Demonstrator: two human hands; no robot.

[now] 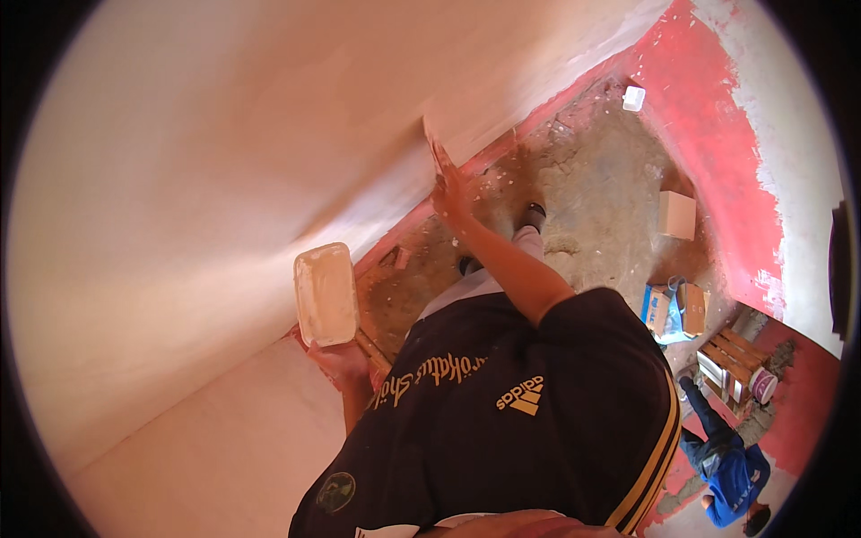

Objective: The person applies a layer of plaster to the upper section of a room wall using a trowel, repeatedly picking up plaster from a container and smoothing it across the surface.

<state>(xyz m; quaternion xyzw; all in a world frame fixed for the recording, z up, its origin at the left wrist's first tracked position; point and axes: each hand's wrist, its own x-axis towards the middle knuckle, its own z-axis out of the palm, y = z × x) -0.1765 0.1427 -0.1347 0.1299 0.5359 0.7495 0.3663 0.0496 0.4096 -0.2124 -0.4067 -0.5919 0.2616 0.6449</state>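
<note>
My left hand [339, 360] is closed on the lower end of a pale rectangular tub [326, 291], smeared with whitish filler, close to the wall. My right arm reaches forward to the wall [296, 117]. There my right hand [451, 190] is closed round a thin flat scraper [430, 137], seen nearly edge-on. The scraper's edge meets the wall's smooth surface, or lies very close to it; its handle is hidden in my fingers. A long shadow falls on the wall beside it.
Red paint bands the wall's foot above the rough, spattered floor [592, 179]. At the right stand a small white container [633, 99], a cardboard box [677, 215], more boxes [691, 309], a wooden crate [740, 354] and a white bucket [763, 386]. Another person in blue [735, 475] is at lower right.
</note>
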